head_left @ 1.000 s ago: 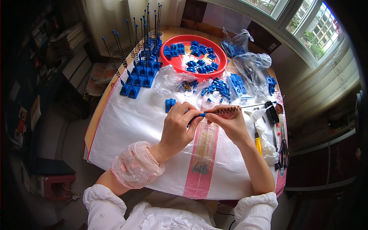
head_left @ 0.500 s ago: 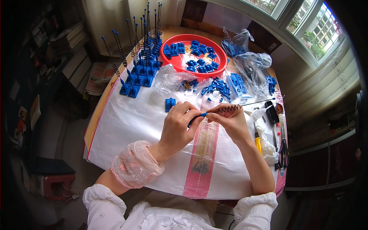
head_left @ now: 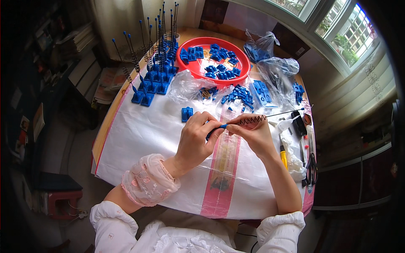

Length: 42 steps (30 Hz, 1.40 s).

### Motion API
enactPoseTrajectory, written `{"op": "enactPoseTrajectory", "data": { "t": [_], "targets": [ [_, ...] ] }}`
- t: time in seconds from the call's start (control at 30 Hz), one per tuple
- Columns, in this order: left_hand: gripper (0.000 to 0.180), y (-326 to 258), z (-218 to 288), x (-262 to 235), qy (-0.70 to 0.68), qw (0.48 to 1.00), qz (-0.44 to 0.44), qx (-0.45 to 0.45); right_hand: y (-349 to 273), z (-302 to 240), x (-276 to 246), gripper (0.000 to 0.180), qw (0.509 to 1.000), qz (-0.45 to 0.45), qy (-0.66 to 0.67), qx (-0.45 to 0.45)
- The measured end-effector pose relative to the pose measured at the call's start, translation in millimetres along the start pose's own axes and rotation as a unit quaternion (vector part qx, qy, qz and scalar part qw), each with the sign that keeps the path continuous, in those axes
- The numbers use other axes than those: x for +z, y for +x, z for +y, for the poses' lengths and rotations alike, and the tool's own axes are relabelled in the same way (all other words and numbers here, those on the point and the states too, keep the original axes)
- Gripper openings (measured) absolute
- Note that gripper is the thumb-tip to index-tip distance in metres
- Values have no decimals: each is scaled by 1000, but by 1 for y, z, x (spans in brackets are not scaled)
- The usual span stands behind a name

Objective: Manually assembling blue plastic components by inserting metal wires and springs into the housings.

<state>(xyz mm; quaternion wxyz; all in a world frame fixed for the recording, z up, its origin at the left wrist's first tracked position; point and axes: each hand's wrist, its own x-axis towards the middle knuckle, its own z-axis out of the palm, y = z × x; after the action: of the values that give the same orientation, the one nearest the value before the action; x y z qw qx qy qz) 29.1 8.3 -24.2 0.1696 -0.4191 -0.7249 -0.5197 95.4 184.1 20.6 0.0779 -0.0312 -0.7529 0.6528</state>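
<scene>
Both hands meet over the middle of the worktop (head_left: 139,139).

From the head camera we see our left hand (head_left: 196,141) pinching the blue end of a thin rod (head_left: 278,114) while our right hand (head_left: 253,133) grips the dark spring (head_left: 252,120) coiled around it. Beyond lie loose blue plastic pieces (head_left: 238,93), a red tray (head_left: 190,66), and scissors (head_left: 311,162) at the right edge.

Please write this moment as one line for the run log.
left hand: holds blue piece | right hand: holds spring rod | both above white sheet
</scene>
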Motion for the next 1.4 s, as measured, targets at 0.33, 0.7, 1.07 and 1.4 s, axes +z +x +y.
{"op": "enactPoseTrajectory", "data": {
  "t": [0.33, 0.7, 1.07, 1.4],
  "targets": [
    [10, -1, -1, 1, -18, 1000, -6, -9, 0, 0, -1, 13, 1000, -2, -15, 9],
    [10, -2, 0, 2, -27, 999, -17, -22, 0, -1, -2, 14, 999, -10, -31, 9],
    [10, -3, -2, 3, -44, 998, -25, -38, -1, -3, -2, 14, 998, -6, -55, 16],
    [9, -4, -2, 4, -54, 997, -30, -44, -1, -4, -3, 13, 998, -11, -65, 14]
  ]
}}
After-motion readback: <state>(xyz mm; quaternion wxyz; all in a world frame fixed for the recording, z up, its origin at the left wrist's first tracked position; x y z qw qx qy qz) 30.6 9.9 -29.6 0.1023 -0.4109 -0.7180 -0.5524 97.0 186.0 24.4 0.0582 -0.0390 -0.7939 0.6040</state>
